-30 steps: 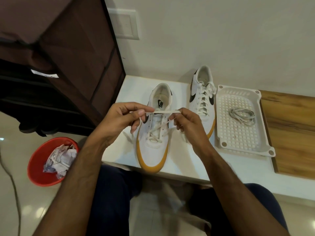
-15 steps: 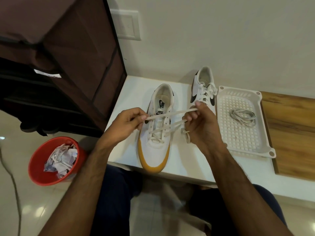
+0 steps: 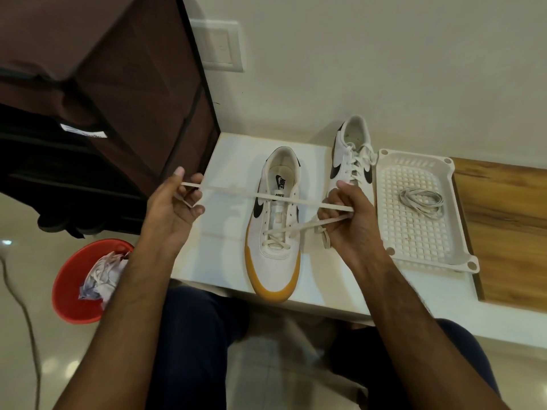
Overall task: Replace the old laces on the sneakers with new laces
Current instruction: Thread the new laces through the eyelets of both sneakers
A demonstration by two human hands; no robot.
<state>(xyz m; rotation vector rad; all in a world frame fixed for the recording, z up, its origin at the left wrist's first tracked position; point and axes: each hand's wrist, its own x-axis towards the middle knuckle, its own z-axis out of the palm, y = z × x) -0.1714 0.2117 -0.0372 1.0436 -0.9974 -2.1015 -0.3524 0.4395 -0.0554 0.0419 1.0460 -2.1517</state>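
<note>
My left hand [image 3: 173, 211] and right hand [image 3: 347, 216] pinch a lace [image 3: 266, 197] taut above the sneaker [image 3: 276, 220]. Uneven pulling could leave unequal ends.

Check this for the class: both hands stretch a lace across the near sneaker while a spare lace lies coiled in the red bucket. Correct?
Not quite. The head view shows the spare lace coiled in the white tray, not the red bucket. Both hands, left and right, do stretch a lace across the near sneaker.

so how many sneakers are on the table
2: the near sneaker lies between the hands, partly laced; the far sneaker lies beside the white tray, part hidden by the right hand.
</note>
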